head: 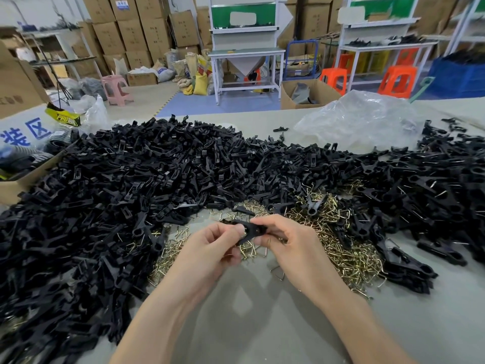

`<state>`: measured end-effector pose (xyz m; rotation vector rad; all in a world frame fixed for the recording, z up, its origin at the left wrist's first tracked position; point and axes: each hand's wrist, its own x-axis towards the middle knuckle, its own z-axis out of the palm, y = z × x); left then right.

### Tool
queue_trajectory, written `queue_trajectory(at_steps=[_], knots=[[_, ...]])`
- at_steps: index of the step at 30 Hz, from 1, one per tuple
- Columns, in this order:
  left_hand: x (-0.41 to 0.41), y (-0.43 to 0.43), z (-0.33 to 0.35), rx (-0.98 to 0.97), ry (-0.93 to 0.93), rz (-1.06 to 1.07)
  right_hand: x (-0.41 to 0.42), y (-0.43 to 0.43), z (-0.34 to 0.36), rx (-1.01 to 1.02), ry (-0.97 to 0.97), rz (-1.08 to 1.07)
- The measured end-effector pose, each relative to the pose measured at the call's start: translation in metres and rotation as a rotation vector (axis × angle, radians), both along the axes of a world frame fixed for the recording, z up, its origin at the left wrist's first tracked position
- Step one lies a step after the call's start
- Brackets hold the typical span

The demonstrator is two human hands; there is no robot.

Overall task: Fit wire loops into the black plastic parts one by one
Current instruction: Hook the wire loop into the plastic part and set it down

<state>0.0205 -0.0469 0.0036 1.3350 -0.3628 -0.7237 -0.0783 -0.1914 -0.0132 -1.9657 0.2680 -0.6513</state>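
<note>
Grey tabletop (262, 324) heaped with black plastic clip parts (131, 179) and brass wire loops (349, 258); my left hand (210, 248) and right hand (291, 248) together pinch one forked black plastic part (252, 230).

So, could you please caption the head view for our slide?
Left hand and right hand hold one black plastic part over piled wire loops.

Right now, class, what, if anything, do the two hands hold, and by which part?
One black plastic part, held between both hands: the left hand pinches its left end and the right hand pinches its right end.
</note>
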Motion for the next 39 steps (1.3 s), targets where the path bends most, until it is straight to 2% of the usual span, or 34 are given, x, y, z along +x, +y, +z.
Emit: queue_trajectory(at_steps=[4, 8, 14, 17, 21, 25, 28, 32, 36, 39], knots=[[-0.006, 0.003, 0.006, -0.129, 0.172, -0.216, -0.002, 0.005, 0.007, 0.142, 0.031, 0.098], [-0.006, 0.01, 0.014, -0.12, 0.165, -0.297, -0.005, 0.006, 0.015, 0.305, 0.035, 0.182], [-0.011, 0.009, 0.011, -0.148, 0.172, -0.38, -0.003, 0.007, 0.015, 0.416, 0.06, 0.225], [-0.018, 0.0, 0.007, -0.086, 0.106, -0.376, -0.004, 0.006, 0.012, 0.463, 0.059, 0.322], [-0.025, -0.009, -0.003, -0.047, -0.106, -0.241, -0.001, 0.006, 0.009, 0.521, 0.081, 0.371], [-0.026, -0.014, -0.005, -0.07, -0.146, -0.192, -0.001, 0.006, 0.009, 0.483, 0.089, 0.4], [-0.027, -0.017, -0.006, -0.123, -0.075, -0.174, -0.001, 0.007, 0.007, 0.431, 0.08, 0.342], [-0.026, -0.019, -0.008, -0.123, -0.087, -0.166, 0.0, 0.01, 0.003, 0.34, 0.037, 0.248], [-0.027, -0.021, -0.009, -0.09, -0.133, -0.143, -0.001, 0.008, -0.004, 0.051, 0.07, 0.144], [-0.026, -0.022, -0.01, -0.109, -0.128, -0.13, 0.001, 0.004, -0.006, -0.076, 0.05, 0.081]])
